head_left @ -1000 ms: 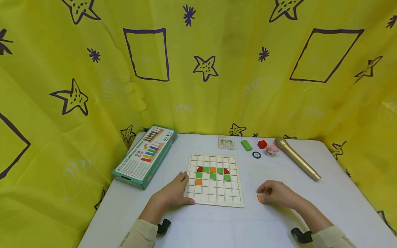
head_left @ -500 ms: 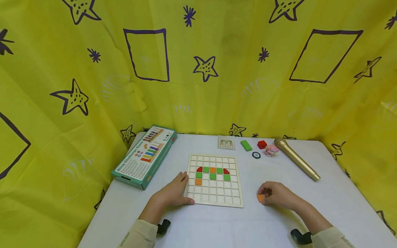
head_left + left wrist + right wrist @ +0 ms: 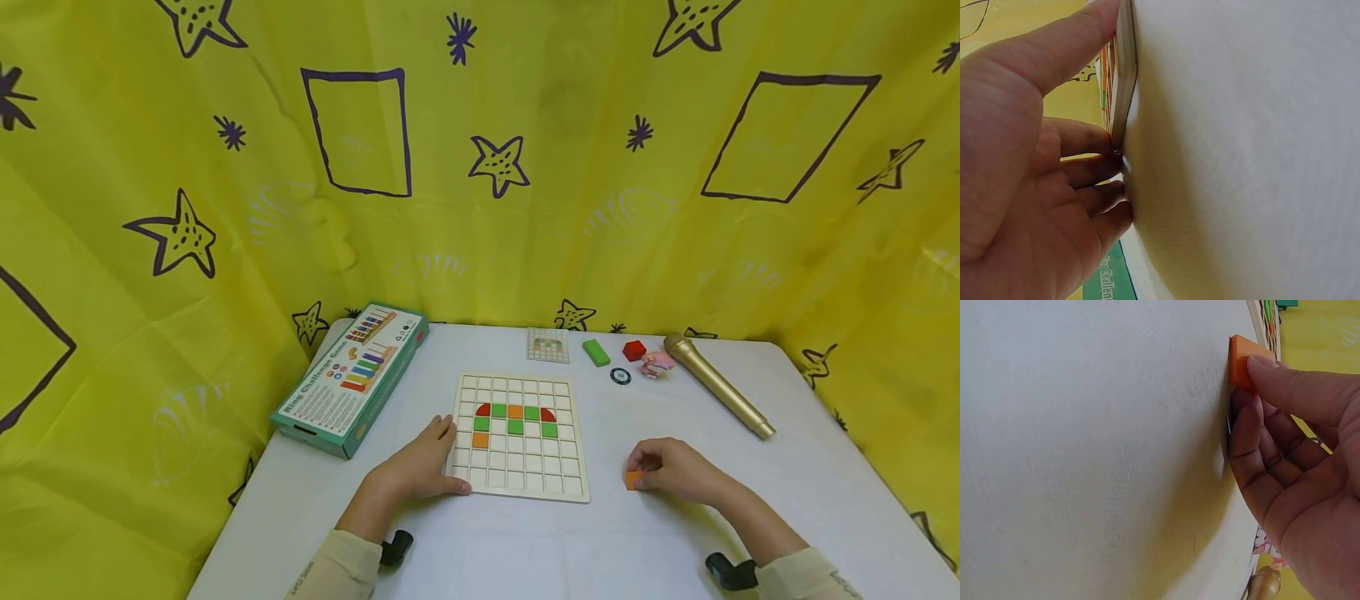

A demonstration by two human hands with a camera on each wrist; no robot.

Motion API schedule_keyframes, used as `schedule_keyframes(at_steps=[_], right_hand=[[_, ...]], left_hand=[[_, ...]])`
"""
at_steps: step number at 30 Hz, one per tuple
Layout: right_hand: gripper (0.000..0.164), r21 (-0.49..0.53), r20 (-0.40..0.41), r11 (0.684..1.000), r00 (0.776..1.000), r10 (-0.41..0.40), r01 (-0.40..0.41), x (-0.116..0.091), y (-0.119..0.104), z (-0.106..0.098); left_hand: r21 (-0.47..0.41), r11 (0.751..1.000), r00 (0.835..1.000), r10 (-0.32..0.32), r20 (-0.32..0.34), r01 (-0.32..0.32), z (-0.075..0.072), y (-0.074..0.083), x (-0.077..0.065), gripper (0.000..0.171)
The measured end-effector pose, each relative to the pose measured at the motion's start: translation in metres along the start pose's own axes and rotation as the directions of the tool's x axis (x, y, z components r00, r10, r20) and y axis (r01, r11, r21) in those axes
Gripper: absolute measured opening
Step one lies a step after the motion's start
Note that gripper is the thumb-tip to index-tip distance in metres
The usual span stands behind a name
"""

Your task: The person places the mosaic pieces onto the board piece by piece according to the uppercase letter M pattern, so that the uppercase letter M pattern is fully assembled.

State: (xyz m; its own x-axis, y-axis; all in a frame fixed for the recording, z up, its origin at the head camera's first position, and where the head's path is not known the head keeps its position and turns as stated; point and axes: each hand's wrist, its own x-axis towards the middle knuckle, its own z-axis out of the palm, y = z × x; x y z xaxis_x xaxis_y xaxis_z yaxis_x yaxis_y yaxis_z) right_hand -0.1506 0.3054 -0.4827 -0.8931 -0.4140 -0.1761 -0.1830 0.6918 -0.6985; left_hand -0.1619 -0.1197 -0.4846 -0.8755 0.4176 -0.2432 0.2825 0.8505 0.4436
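Observation:
In the head view a pale gridded board [image 3: 527,481] lies on the table, with red, green and orange pieces in some of its cells. My left hand [image 3: 415,461] rests at its near left corner. The left wrist view shows the thumb touching one board edge [image 3: 1124,81] and loosely bent fingers at the other. To the right of the board, my right hand [image 3: 678,472] pinches a square orange tile [image 3: 632,480]. Seen from the right wrist, the thumb presses on the tile [image 3: 1246,362], which is at the table surface. Fingertips behind it are partly hidden.
A green-edged game box [image 3: 352,379] lies left of the board. Behind the board are a small pattern card [image 3: 548,345], a green block [image 3: 596,352], a red block [image 3: 633,350], a round token [image 3: 620,376], a pink toy [image 3: 657,363] and a gold microphone [image 3: 720,385].
The orange tile, flatter on the table a second ago, now looks tipped up in my right hand's fingers. That hand has shifted very slightly right. My left hand stays on the board's corner.

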Motion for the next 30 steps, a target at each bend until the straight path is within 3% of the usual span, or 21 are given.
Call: schedule_keyframes(at_steps=[10,17,26,30], right_hand=[[0.013,0.05,-0.006,0.998,0.999,0.031,-0.031,0.001,-0.006,-0.003],[0.012,0.032,-0.01,0.997,0.998,0.064,-0.063,0.009,-0.009,-0.004],[0.011,0.063,0.009,0.998,1.0,0.009,-0.009,0.018,-0.013,-0.005],[0.011,0.059,0.008,0.998,1.0,0.027,-0.027,0.022,-0.017,-0.005]], left_hand=[[0.008,1.0,1.0,0.004,-0.002,-0.004,0.001,-0.001,0.001,0.11],[0.003,1.0,1.0,0.002,0.001,-0.002,0.0,-0.001,0.001,0.109],[0.007,1.0,1.0,0.006,-0.001,-0.006,0.001,0.0,0.0,0.109],[0.014,1.0,1.0,0.004,0.001,-0.004,0.001,0.0,0.0,0.108]])
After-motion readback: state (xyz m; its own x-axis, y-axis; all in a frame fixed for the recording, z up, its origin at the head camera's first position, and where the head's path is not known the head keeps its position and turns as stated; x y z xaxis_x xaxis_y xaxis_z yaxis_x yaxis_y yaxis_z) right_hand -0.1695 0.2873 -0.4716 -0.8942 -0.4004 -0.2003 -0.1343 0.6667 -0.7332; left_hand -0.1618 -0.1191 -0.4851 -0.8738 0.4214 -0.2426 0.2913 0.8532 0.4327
